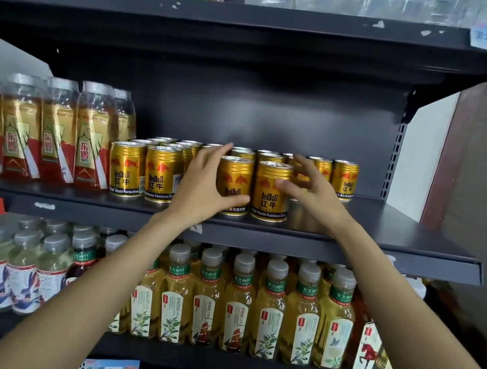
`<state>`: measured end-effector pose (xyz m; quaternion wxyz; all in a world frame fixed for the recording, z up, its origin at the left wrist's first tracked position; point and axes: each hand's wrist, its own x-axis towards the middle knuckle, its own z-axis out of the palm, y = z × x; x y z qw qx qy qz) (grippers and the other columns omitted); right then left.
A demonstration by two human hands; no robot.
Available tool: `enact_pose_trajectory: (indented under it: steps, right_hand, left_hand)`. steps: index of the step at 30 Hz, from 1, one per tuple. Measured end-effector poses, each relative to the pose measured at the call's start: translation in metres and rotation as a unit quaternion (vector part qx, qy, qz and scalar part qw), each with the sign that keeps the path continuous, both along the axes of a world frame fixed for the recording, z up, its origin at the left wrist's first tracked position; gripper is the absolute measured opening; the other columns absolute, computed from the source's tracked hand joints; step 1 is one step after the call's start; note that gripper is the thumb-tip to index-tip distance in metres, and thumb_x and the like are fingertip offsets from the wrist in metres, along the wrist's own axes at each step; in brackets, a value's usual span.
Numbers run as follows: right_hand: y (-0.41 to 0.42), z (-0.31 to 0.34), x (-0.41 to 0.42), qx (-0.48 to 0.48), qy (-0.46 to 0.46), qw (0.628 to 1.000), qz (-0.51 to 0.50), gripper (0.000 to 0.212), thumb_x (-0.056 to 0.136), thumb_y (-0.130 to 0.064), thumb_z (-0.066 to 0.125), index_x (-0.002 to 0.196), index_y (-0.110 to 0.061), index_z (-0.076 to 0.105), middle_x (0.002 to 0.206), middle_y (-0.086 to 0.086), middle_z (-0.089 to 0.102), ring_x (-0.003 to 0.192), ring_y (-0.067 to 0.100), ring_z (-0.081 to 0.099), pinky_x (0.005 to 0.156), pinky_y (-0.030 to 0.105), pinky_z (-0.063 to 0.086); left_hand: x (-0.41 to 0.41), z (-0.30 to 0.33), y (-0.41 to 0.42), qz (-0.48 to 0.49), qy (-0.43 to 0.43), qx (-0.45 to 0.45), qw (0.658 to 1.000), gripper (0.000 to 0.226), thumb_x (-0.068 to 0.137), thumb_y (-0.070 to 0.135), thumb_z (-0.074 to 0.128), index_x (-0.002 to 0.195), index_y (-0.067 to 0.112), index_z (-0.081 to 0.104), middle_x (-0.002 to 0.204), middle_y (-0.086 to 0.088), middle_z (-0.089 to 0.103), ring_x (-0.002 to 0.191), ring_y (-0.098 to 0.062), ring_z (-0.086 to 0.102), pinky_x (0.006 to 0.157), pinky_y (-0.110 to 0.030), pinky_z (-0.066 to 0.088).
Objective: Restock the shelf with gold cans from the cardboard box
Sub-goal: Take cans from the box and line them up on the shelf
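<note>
Dark shelf (404,229), mid-frame: left hand (204,184) grips a front gold can (233,184), right hand (314,192) loose-fingered w/ nothing held (box unseen). Next: square the row, fetch more.

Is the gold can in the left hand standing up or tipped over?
Standing up. The gold can sits flat on the shelf, top upward, left hand around it.
</note>
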<state>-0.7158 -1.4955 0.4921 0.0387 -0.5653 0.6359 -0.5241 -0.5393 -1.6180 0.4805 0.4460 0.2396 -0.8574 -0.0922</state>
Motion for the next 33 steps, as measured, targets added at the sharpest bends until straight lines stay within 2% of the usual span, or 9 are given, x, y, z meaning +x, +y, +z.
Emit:
enact_pose_trajectory:
  steps: [2,4,5,7,12,17,23,27,33]
  right_hand:
    - [0.002,-0.007,0.003,0.005,0.136,0.988,-0.068,0.087,0.075,-0.043,0.072,0.145,-0.024,0.025,0.144,0.006,0.040,0.126,0.020,0.044,0.096,0.027,0.037]
    - [-0.002,-0.010,0.009,-0.006,0.173,0.979,-0.105,0.088,0.071,-0.044,0.076,0.143,-0.023,0.028,0.135,0.008,0.050,0.109,0.020,0.056,0.087,0.026,0.043]
    - [-0.006,-0.009,0.012,-0.013,0.176,0.977,-0.119,0.086,0.071,-0.042,0.076,0.142,-0.021,0.031,0.129,0.009,0.056,0.101,0.020,0.059,0.083,0.027,0.046]
    - [-0.014,-0.006,0.015,-0.011,0.171,0.976,-0.134,0.083,0.073,-0.039,0.076,0.140,-0.017,0.033,0.121,0.011,0.061,0.101,0.023,0.061,0.081,0.030,0.048]
    - [-0.045,0.002,0.018,0.033,0.122,0.984,-0.126,0.084,0.074,-0.031,0.077,0.141,-0.009,0.030,0.131,0.013,0.055,0.119,0.029,0.054,0.094,0.037,0.047]
    - [-0.075,0.009,0.020,0.071,0.120,0.981,-0.132,0.073,0.076,-0.028,0.076,0.132,-0.004,0.035,0.121,0.014,0.059,0.111,0.029,0.057,0.086,0.033,0.047]
    - [-0.096,0.013,0.028,0.085,0.125,0.980,-0.132,0.081,0.077,-0.026,0.076,0.138,-0.004,0.028,0.130,0.015,0.053,0.119,0.030,0.051,0.091,0.034,0.045]
    - [-0.104,0.012,0.031,0.093,0.121,0.979,-0.136,0.083,0.077,-0.027,0.076,0.140,-0.005,0.025,0.137,0.016,0.047,0.125,0.031,0.046,0.096,0.035,0.043]
    - [-0.107,0.011,0.029,0.099,0.121,0.978,-0.134,0.087,0.078,-0.029,0.074,0.143,-0.006,0.021,0.141,0.016,0.043,0.128,0.031,0.044,0.099,0.035,0.041]
  left_hand:
    - [0.008,-0.001,0.001,0.030,-0.062,-0.109,0.992,0.093,0.070,0.049,0.076,0.145,0.025,0.026,0.149,0.000,0.028,0.137,-0.018,0.023,0.110,-0.036,0.025]
    - [0.010,0.004,0.000,0.052,-0.093,-0.148,0.983,0.092,0.069,0.052,0.075,0.143,0.024,0.030,0.147,0.001,0.032,0.137,-0.018,0.024,0.110,-0.036,0.027]
    - [0.008,0.006,-0.001,0.061,-0.100,-0.150,0.982,0.091,0.068,0.052,0.075,0.142,0.022,0.032,0.146,0.001,0.034,0.137,-0.018,0.025,0.110,-0.035,0.027]
    - [0.002,0.010,-0.004,0.082,-0.104,-0.152,0.979,0.090,0.068,0.050,0.076,0.140,0.017,0.034,0.145,-0.001,0.037,0.137,-0.019,0.027,0.110,-0.032,0.028]
    - [-0.011,0.011,-0.019,0.119,-0.099,-0.130,0.979,0.086,0.069,0.039,0.079,0.136,0.010,0.035,0.140,-0.007,0.041,0.133,-0.022,0.035,0.107,-0.029,0.031]
    - [-0.013,0.007,-0.035,0.131,-0.102,-0.109,0.980,0.085,0.072,0.026,0.080,0.139,0.008,0.031,0.144,-0.012,0.037,0.134,-0.027,0.036,0.106,-0.032,0.035]
    - [-0.012,0.002,-0.050,0.127,-0.114,-0.094,0.981,0.082,0.076,0.007,0.075,0.142,0.009,0.026,0.149,-0.017,0.023,0.140,-0.032,0.023,0.109,-0.039,0.034]
    - [-0.016,0.002,-0.049,0.150,-0.137,-0.073,0.976,0.087,0.079,0.002,0.069,0.147,0.011,0.015,0.155,-0.018,0.008,0.145,-0.034,0.001,0.107,-0.057,0.032]
    - [-0.015,0.001,-0.052,0.140,-0.125,-0.076,0.979,0.086,0.081,0.005,0.068,0.148,0.011,0.014,0.156,-0.017,0.006,0.145,-0.032,0.002,0.109,-0.053,0.032]
